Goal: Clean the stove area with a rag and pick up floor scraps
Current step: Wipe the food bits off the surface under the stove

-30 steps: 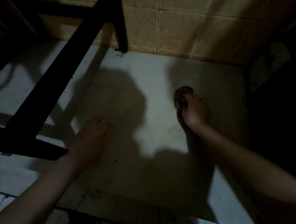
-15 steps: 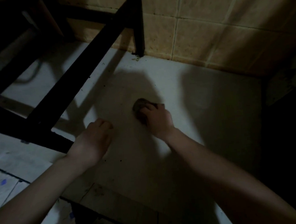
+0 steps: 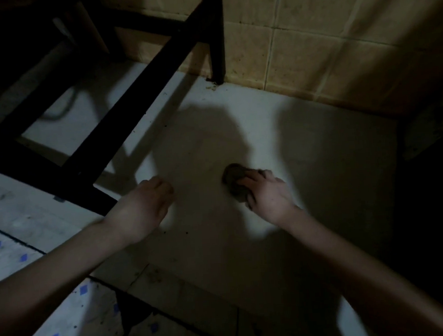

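A dark, crumpled rag (image 3: 233,181) lies pressed flat on the pale tiled surface (image 3: 327,160), with my right hand (image 3: 268,193) shut on it from the near side. My left hand (image 3: 144,207) rests beside it, about a hand's width to the left, knuckles up and fingers curled down onto the surface, holding nothing that I can see. Small dark crumbs (image 3: 186,232) dot the surface close to my left wrist. The scene is dim and my arms cast broad shadows.
A black metal frame (image 3: 140,76) slants across the upper left, and its upright leg (image 3: 216,37) stands at the yellow tiled wall (image 3: 310,35). Debris (image 3: 210,86) sits at the leg's foot. White floor tiles with blue diamonds (image 3: 25,257) lie lower left. Darkness fills the right edge.
My right hand swept the rag leftward toward my left hand, then back a little to the right. My left hand stayed in place.
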`<state>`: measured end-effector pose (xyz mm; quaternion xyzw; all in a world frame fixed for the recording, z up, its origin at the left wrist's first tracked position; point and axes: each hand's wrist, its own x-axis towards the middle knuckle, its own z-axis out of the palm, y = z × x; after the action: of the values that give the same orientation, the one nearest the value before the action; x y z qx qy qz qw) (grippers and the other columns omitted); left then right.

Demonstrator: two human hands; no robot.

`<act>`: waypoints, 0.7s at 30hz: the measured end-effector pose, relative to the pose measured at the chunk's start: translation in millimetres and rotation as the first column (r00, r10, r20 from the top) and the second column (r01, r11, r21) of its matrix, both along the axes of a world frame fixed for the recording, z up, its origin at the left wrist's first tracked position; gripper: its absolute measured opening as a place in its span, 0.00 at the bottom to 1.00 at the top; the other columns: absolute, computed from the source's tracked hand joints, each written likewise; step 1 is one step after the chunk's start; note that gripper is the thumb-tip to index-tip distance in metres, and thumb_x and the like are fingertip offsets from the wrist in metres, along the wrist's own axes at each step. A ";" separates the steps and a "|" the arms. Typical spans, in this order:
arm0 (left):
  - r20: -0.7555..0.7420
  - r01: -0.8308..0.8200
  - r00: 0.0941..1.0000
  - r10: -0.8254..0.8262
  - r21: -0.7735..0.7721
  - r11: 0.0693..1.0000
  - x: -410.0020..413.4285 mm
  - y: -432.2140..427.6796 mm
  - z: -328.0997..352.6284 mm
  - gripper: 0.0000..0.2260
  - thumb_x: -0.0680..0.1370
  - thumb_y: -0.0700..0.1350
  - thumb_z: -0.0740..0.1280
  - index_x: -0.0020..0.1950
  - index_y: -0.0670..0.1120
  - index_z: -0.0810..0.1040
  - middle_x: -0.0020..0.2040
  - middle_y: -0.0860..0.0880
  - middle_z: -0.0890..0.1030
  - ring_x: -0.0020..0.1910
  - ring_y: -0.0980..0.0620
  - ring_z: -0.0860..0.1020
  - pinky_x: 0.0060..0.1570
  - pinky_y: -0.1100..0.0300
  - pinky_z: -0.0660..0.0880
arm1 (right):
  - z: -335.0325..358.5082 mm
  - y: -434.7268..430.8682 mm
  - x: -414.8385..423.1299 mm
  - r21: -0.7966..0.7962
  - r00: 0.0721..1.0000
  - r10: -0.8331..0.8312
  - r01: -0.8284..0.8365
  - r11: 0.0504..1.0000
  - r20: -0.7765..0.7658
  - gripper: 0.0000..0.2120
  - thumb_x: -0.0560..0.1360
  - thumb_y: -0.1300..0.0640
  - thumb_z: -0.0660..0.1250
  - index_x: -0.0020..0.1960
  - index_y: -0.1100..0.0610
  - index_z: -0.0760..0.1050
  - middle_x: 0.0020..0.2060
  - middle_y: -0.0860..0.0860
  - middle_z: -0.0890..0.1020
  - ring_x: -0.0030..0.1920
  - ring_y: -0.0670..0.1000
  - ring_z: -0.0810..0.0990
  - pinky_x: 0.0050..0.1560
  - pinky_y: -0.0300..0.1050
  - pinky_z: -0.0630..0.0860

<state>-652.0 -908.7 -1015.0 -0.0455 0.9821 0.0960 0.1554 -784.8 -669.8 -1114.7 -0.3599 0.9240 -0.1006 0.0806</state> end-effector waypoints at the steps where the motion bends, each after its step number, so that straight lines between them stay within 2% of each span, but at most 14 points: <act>1: 0.012 0.021 1.000 -0.021 0.000 1.000 1.2 -1.8 -1.0 0.12 0.80 0.45 0.58 0.62 0.44 0.72 0.58 0.46 0.71 0.55 0.47 0.72 0.54 0.49 0.72 | -1.0 7.0 -3.7 0.000 0.998 -0.055 0.055 0.998 0.001 0.20 0.73 0.52 0.62 0.65 0.47 0.71 0.66 0.49 0.73 0.62 0.59 0.70 0.57 0.49 0.74; 4: 0.010 0.081 0.997 -0.081 0.003 0.997 5.7 -10.8 -1.9 0.11 0.80 0.46 0.58 0.60 0.45 0.71 0.56 0.46 0.71 0.52 0.48 0.72 0.52 0.49 0.73 | -2.7 29.3 -19.1 -0.076 0.973 -0.228 0.230 0.970 0.036 0.17 0.71 0.57 0.64 0.60 0.51 0.75 0.61 0.54 0.76 0.60 0.61 0.73 0.59 0.52 0.73; 6: -0.036 0.106 0.994 -0.104 0.046 0.993 7.2 -16.2 -0.8 0.12 0.81 0.46 0.56 0.58 0.42 0.73 0.55 0.45 0.72 0.51 0.46 0.73 0.51 0.50 0.73 | -2.7 41.1 -33.4 -0.137 0.932 -0.363 0.360 0.923 0.008 0.14 0.72 0.58 0.63 0.57 0.53 0.76 0.58 0.56 0.78 0.56 0.63 0.76 0.57 0.55 0.74; 9: -0.118 0.142 0.984 -0.133 0.073 0.987 4.7 -14.8 -0.6 0.15 0.80 0.46 0.54 0.56 0.40 0.75 0.54 0.42 0.74 0.51 0.44 0.74 0.50 0.54 0.72 | -1.9 37.9 -52.7 -0.100 0.855 -0.518 0.513 0.853 -0.034 0.15 0.76 0.57 0.61 0.63 0.53 0.73 0.61 0.56 0.77 0.57 0.64 0.74 0.59 0.56 0.73; 12: -0.199 0.157 0.970 -0.138 0.084 0.984 1.4 -9.6 -4.2 0.11 0.80 0.41 0.58 0.53 0.37 0.78 0.52 0.40 0.77 0.49 0.41 0.76 0.48 0.58 0.69 | 1.8 12.5 -69.6 -0.109 0.806 -0.590 0.583 0.805 -0.046 0.14 0.77 0.56 0.60 0.61 0.51 0.74 0.58 0.58 0.78 0.56 0.64 0.74 0.55 0.54 0.73; 14: -0.204 0.188 0.965 -0.166 0.091 0.978 0.8 -11.0 -7.5 0.12 0.79 0.41 0.57 0.53 0.37 0.77 0.52 0.40 0.77 0.49 0.42 0.76 0.49 0.58 0.68 | 4.2 -7.5 -82.0 -0.116 0.798 -0.602 0.597 0.794 -0.008 0.13 0.77 0.56 0.60 0.60 0.51 0.75 0.56 0.59 0.78 0.56 0.64 0.74 0.54 0.53 0.73; 17: -0.212 0.189 0.964 -0.160 0.123 0.974 2.2 -17.9 -12.3 0.08 0.79 0.41 0.61 0.54 0.39 0.76 0.53 0.42 0.76 0.49 0.45 0.74 0.49 0.59 0.67 | 4.2 -35.5 -94.9 -0.057 0.855 -0.519 0.518 0.853 0.012 0.16 0.77 0.57 0.59 0.64 0.51 0.73 0.61 0.58 0.76 0.59 0.63 0.71 0.56 0.53 0.71; 21: -0.239 0.219 0.953 -0.185 0.122 0.968 5.2 -17.4 -20.5 0.05 0.76 0.38 0.66 0.51 0.39 0.77 0.50 0.42 0.77 0.47 0.43 0.75 0.49 0.52 0.74 | 6.1 -63.3 -92.5 -0.013 0.925 -0.380 0.380 0.925 0.028 0.17 0.75 0.56 0.60 0.64 0.50 0.71 0.63 0.55 0.75 0.59 0.63 0.70 0.53 0.52 0.72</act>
<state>-646.8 -926.1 -1035.5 0.0781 0.9831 0.1562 0.0547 -877.3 -733.1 -1108.7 -0.1734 0.9743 -0.1270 0.0677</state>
